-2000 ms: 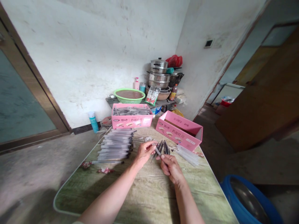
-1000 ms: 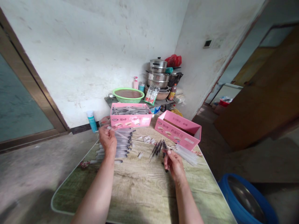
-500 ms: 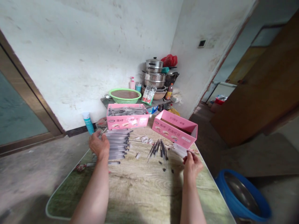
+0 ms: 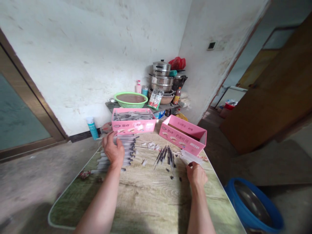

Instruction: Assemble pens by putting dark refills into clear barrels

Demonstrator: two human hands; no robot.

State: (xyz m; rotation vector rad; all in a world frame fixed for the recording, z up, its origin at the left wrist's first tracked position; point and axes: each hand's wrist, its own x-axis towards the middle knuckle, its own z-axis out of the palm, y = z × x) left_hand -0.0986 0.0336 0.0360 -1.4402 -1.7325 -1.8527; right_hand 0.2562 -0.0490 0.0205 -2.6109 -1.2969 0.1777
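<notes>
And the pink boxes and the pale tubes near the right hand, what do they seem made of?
Pink boxes: probably printed cardboard, seemingly smooth; thin flat walls, brown showing inside one. Pale tubes: likely smooth plastic; they look translucent.

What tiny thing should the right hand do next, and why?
Perhaps the right hand should draw one out from the clear tubes, because it is at their near end, though whether it grips one is hard to tell. The thin dark sticks lie nearby.

Dark rods (image 4: 168,158) block the middle, with passing room in front.
</notes>
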